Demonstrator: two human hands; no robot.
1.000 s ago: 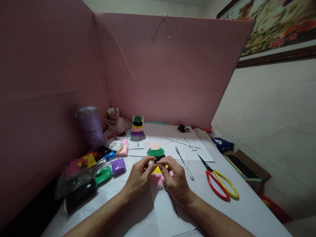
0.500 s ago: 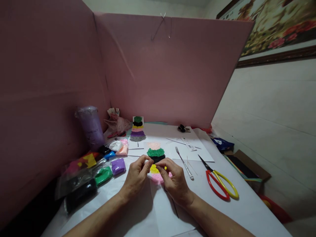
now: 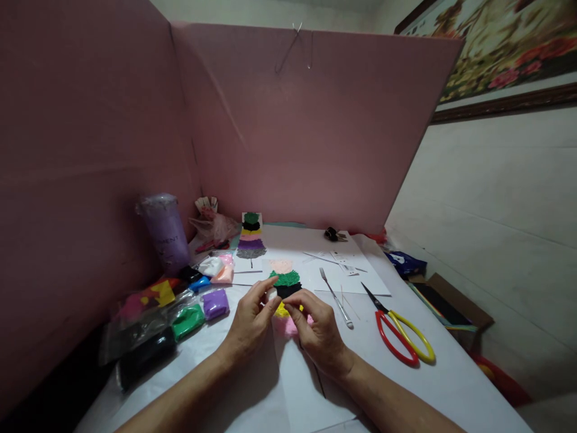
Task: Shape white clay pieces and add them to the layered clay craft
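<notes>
Between the thumb and fingers of my left hand [image 3: 251,316] is a small white lump of clay [image 3: 271,293]. My right hand [image 3: 321,329] faces it with thumb and fingertips pinched together; anything in that pinch is too small to make out. Both hands are just above a paper picture with bands of pale pink, green [image 3: 287,278], black, yellow and pink clay, partly covered by my fingers. Farther back lies a similar leaf-shaped picture [image 3: 252,245] with green, black, yellow, pink, purple and grey bands.
Right of my hands lie a fork [image 3: 336,297], thin sticks [image 3: 345,297] and scissors [image 3: 401,334] with red and yellow handles. At left are bagged clay packs in purple [image 3: 216,304], green [image 3: 188,322] and black [image 3: 148,359], and a purple cylinder [image 3: 164,234]. Pink panels [image 3: 293,132] stand behind.
The fingers of my left hand have loosened and lifted slightly, showing more of the white lump. My right hand stays nearly in place.
</notes>
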